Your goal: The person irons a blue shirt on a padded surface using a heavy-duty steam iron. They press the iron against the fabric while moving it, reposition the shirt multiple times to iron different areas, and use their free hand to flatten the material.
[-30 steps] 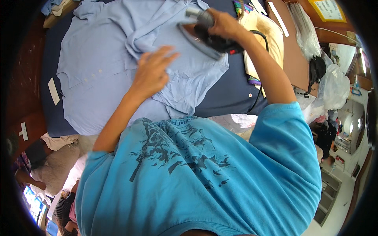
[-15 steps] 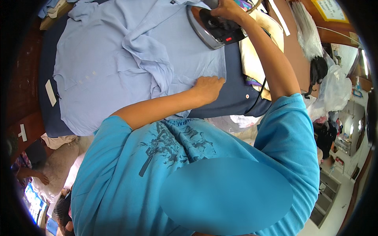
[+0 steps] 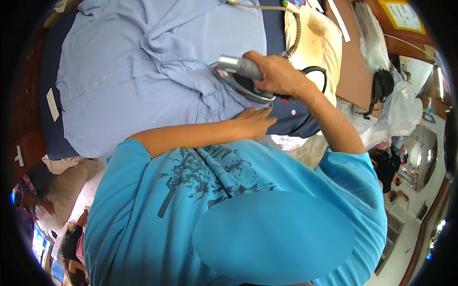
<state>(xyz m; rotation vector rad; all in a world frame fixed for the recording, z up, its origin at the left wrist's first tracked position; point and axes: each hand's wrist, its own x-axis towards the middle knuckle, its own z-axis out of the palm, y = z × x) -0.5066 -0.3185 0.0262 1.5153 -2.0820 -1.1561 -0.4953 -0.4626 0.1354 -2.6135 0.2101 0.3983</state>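
Right hand (image 3: 280, 75): fingers wrapped around iron (image 3: 244, 84) | left hand (image 3: 254, 123): empty, outstretched on light-blue garment (image 3: 107, 66), just nearside of iron | cream cloth (image 3: 318, 47): right of iron

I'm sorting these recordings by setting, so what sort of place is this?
Probably a laundry or garment workshop, though a home can't be ruled out: an iron on a light blue garment, a dark blue covered table beneath it, and clear plastic bags at the right.

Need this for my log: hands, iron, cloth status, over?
Right hand gripping iron over blue cloth. Left hand open, close by. Folds bunched beside iron.
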